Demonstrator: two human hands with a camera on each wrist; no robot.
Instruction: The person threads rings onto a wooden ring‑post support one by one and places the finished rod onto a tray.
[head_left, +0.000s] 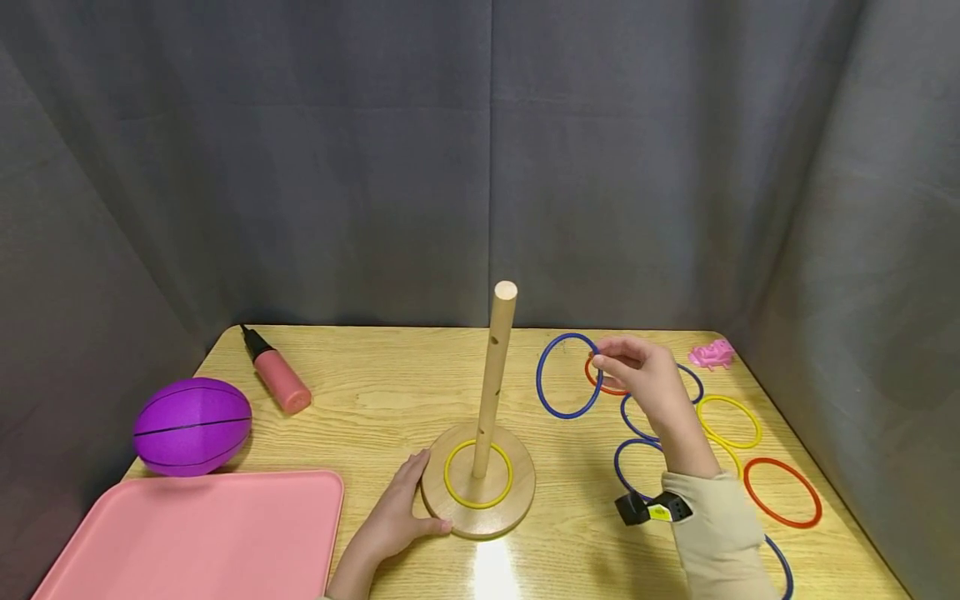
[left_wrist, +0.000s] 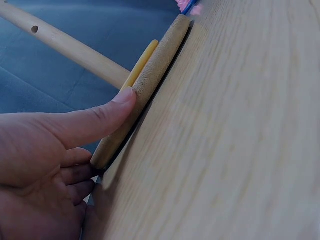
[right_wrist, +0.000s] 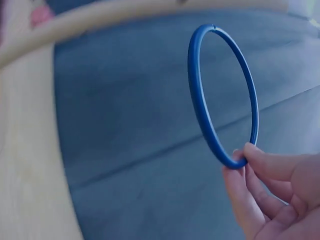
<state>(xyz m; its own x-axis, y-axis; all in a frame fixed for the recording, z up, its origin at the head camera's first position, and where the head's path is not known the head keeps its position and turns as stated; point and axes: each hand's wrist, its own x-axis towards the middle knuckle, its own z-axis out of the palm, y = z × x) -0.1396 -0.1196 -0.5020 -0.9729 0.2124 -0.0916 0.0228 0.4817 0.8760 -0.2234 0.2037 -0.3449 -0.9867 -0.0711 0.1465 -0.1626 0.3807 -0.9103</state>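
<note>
While the right hand [head_left: 637, 375] pinches a raised blue ring [right_wrist: 199, 102] right of the peg [head_left: 497, 358], left hand [head_left: 393, 512] gripping the round base [head_left: 523, 479], yellow ring [head_left: 477, 505] around the peg's foot, right forearm [head_left: 712, 525] partly hiding loose rings [head_left: 795, 525], purple ball [head_left: 192, 427], pump [head_left: 281, 379], pink tray [head_left: 202, 533] leftward

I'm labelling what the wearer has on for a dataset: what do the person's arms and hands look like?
Both the left hand and right hand are bare, without gloves. The right arm wears a long beige sleeve, with a small black device bearing a yellow-green panel at the wrist. Too little left sleeve shows to describe.
</note>
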